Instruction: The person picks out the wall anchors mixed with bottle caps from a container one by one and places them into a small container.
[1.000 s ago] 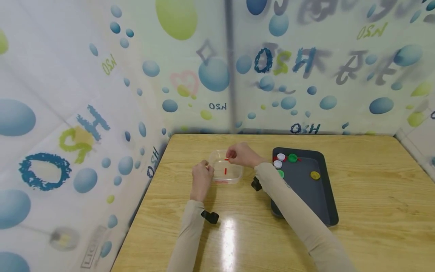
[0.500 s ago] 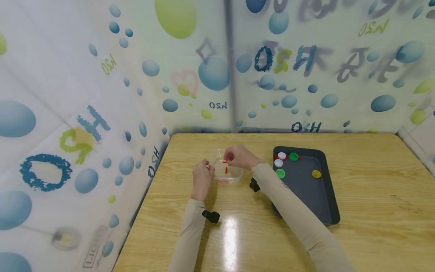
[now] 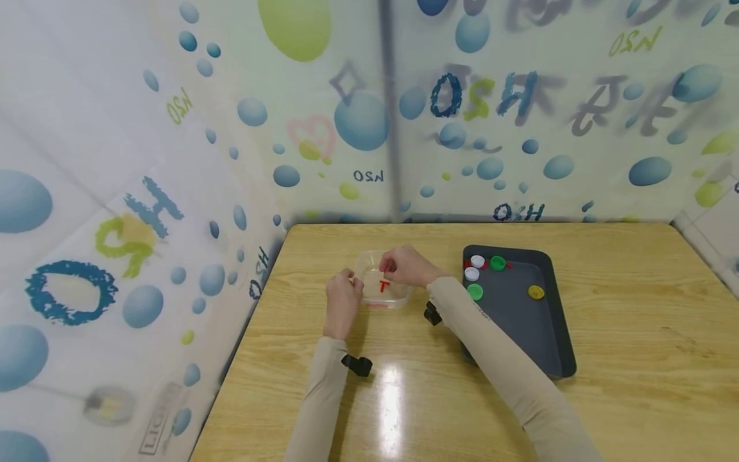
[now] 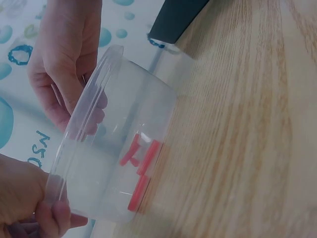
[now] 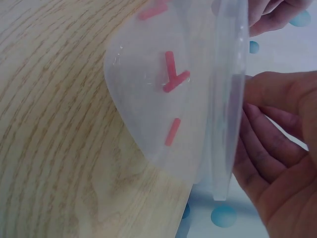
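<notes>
**Steadying a clear container [image 3: 399,299] by the rim, with red sticks [image 3: 383,286] meeting in a T inside**

Head view: resting, apparently flat, toward the far-left corner of the table [image 3: 635,333]. Clamped at the left rim by the left hand [image 3: 342,305], presumably to stop so light a thing from sliding. Reaching over the far-right corner of the container with the right hand [image 3: 407,265], fingers bent close together just beyond the T. Impossible to tell a pinched piece from bare fingertips. Well to the right of the T, on a dark tray [image 3: 531,333]: white caps [image 3: 477,262], green caps [image 3: 498,263] and bits of red [image 3: 509,265] toward the far-left corner, plus a yellow cap [image 3: 535,292] near the right edge. Partly hidden along the tray's left edge by the right sleeve [image 3: 491,346].

Left wrist view: pinching the rim between thumb and fingers of the left hand. Showing red low behind the clear wall, possibly doubled by reflection, so hard to count.

Right wrist view: showing the T again, with other red pieces or reflections apart from it. Blurred by the cloudy rim across the right fingertips, so unreadable as to grip.
</notes>
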{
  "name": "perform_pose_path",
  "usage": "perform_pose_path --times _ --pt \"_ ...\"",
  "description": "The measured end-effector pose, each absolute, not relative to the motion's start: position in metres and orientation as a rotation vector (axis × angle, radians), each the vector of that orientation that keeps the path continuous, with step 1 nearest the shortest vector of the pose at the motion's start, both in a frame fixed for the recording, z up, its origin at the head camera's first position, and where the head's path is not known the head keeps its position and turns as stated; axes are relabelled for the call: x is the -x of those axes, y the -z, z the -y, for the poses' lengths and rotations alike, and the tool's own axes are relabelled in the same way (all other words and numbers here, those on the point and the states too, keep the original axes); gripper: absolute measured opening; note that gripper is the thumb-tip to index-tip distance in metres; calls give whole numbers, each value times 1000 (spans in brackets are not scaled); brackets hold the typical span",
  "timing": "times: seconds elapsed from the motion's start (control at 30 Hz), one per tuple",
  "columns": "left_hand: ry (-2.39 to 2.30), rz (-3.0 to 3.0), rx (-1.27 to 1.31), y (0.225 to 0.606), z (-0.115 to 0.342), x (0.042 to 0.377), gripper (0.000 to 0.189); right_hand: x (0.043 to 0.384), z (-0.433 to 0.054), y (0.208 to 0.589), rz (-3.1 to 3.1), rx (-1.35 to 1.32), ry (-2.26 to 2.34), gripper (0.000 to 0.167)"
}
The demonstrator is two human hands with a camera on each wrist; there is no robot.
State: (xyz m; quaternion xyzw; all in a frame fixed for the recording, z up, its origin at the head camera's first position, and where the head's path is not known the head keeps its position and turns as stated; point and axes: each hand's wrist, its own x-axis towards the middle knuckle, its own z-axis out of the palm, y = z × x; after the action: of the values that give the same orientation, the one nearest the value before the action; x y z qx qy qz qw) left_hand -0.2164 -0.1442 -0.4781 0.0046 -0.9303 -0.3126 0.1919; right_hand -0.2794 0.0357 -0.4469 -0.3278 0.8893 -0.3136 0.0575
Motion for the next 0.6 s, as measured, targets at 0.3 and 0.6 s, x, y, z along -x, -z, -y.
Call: perform_pose_path --times 0.3,0.6 --pt "896 2613 -19 478 145 217 16 278 -38 437 -2674 988 990 8" --pt "910 2626 -32 479 143 216 17 277 -50 432 -2694 941 993 7"
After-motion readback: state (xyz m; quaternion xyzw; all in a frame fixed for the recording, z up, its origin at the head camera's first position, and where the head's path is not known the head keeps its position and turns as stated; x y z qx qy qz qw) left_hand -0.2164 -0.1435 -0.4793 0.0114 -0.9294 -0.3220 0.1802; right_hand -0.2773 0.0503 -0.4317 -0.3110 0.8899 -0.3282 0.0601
